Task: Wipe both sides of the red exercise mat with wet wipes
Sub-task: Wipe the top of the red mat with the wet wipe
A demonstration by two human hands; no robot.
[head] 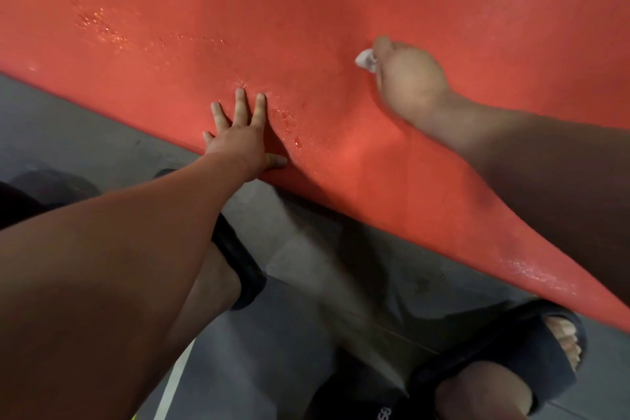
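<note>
**While one palm pins the mat, the other scrubs with a balled wipe**

Because the thin red foam exercise mat (pixel 341 10) lies loose on the grey smooth floor (pixel 85 133), it would likely slide or ruck under a wiping stroke, and that seems to be why the left hand (pixel 238 136) is planted on it just inside its near edge. That hand is open, fingers spread and flat on the foam, thumb hooked at the mat's border, the arm reaching out nearly straight from the lower left.

Further in on the mat, the right hand (pixel 409 78) is curled shut around a small crumpled white wet wipe (pixel 366 60), only a corner of which pokes out beyond the knuckles. Its wrist is bent down so the wipe presses into the surface, and the forearm crosses the mat's edge from the right. Slight blur on this hand suggests it is mid-stroke.

Beads and streaks of moisture glisten between the two hands, off to the upper left and near the lower right edge. Both feet, in black slide sandals (pixel 511 351), stand on the floor just beside the mat.
</note>
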